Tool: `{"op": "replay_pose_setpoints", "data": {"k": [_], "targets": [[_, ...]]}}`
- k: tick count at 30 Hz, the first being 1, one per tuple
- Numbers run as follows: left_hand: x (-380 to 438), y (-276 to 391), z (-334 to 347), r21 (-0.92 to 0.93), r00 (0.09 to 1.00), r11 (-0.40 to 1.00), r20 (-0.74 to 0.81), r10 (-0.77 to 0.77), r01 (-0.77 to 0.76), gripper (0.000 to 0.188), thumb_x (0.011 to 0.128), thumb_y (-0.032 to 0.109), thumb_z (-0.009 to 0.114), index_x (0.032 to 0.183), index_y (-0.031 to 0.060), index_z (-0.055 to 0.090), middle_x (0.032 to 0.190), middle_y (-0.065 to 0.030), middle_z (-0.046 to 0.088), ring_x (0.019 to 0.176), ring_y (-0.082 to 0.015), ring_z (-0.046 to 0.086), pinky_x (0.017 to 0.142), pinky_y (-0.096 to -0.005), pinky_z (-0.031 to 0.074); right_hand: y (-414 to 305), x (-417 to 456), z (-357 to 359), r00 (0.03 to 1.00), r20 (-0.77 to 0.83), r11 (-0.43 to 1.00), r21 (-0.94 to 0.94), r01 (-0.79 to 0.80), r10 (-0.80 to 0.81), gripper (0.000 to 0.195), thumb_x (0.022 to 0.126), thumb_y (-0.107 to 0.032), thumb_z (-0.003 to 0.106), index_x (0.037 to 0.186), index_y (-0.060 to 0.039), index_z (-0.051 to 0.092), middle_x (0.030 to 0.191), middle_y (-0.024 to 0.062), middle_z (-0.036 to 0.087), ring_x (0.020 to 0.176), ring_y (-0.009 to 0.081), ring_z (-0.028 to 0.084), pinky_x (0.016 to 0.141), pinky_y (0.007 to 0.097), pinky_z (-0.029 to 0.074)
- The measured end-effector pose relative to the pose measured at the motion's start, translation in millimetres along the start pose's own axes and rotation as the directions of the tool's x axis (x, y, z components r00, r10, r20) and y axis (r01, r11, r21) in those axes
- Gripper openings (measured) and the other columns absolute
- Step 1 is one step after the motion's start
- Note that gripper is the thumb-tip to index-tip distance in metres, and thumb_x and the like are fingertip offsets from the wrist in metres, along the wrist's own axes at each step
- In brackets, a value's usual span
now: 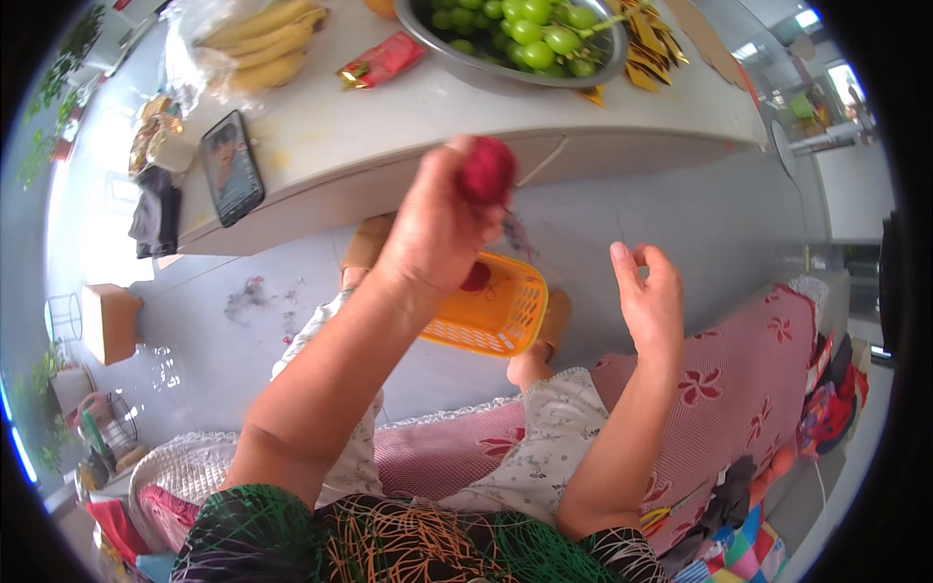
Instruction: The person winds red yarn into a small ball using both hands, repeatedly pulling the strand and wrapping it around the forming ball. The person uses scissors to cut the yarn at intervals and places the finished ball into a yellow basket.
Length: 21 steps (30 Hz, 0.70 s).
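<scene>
My left hand is wrapped around a dark red ball of yarn, raised just off the table's front edge. Below it on the floor, between my feet, stands an orange plastic basket with slotted walls. Another dark red yarn ball lies inside, partly covered by my left hand, with a thin loose strand beside it. Off to the right, my right hand hovers above the floor, thumb and forefinger a little apart. No object shows in it.
On the white table are a phone showing a video, bagged bananas, a red wrapped packet, a steel bowl of green grapes and gold wrappers. Grey fluff litters the floor. A pink patterned cover lies beneath me.
</scene>
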<state>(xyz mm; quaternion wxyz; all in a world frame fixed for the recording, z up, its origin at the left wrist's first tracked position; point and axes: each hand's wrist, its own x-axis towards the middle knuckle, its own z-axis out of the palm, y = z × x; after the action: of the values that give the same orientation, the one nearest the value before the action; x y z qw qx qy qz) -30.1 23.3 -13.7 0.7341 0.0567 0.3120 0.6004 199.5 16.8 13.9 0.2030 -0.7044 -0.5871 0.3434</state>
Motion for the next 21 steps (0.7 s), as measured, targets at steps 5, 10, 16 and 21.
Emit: {"op": "replay_pose_setpoints", "data": {"k": [5, 10, 16, 21], "targets": [[-21, -4, 18, 0.514, 0.968, 0.858, 0.208, -0.142, 0.016, 0.033, 0.082, 0.029, 0.065, 0.1, 0.0032, 0.054, 0.088, -0.0075, 0.059, 0.074, -0.0142, 0.059, 0.064, -0.0254, 0.05, -3, -12, 30, 0.832, 0.146, 0.719, 0.595, 0.359, -0.535, 0.073, 0.083, -0.02, 0.069, 0.141, -0.0021, 0.028, 0.144, 0.0167, 0.031, 0.136, 0.0248, 0.025, 0.106, 0.0414, 0.029], [-24, -5, 12, 0.357, 0.946, 0.933, 0.292, -0.143, 0.031, 0.038, 0.078, 0.023, 0.07, 0.099, -0.0011, 0.051, 0.09, -0.0093, 0.059, 0.077, -0.0156, 0.059, 0.071, -0.0287, 0.051, -21, -22, 31, 0.856, 0.325, 0.792, 0.593, 0.146, -0.401, 0.035, 0.088, -0.009, 0.06, 0.12, 0.0003, 0.05, 0.1, 0.006, 0.057, 0.087, 0.0122, 0.055, 0.076, 0.026, 0.046], [-21, -2, 12, 0.58, 0.989, 0.804, 0.133, 0.067, -0.133, 0.046, 0.074, 0.023, 0.072, 0.107, -0.0038, 0.054, 0.096, -0.0113, 0.061, 0.086, -0.0187, 0.061, 0.077, -0.0304, 0.05, -28, -28, 18, 0.859, 0.337, 0.918, 0.238, 0.319, -0.386, 0.008, 0.089, -0.003, 0.054, 0.087, 0.0016, 0.059, 0.067, 0.0003, 0.052, 0.057, 0.0056, 0.044, 0.05, 0.0199, 0.036], [-28, -6, 15, 0.82, 0.945, 0.561, 0.262, -0.194, -0.112, 0.032, 0.07, 0.019, 0.07, 0.093, -0.0012, 0.061, 0.083, -0.0077, 0.062, 0.076, -0.0168, 0.061, 0.07, -0.029, 0.05, -15, -18, 11, 0.813, 0.111, 0.713, 0.558, 0.424, -0.571, 0.01, 0.092, -0.007, 0.053, 0.085, -0.0002, 0.053, 0.068, -0.0007, 0.044, 0.057, 0.0048, 0.04, 0.05, 0.0189, 0.032]]}}
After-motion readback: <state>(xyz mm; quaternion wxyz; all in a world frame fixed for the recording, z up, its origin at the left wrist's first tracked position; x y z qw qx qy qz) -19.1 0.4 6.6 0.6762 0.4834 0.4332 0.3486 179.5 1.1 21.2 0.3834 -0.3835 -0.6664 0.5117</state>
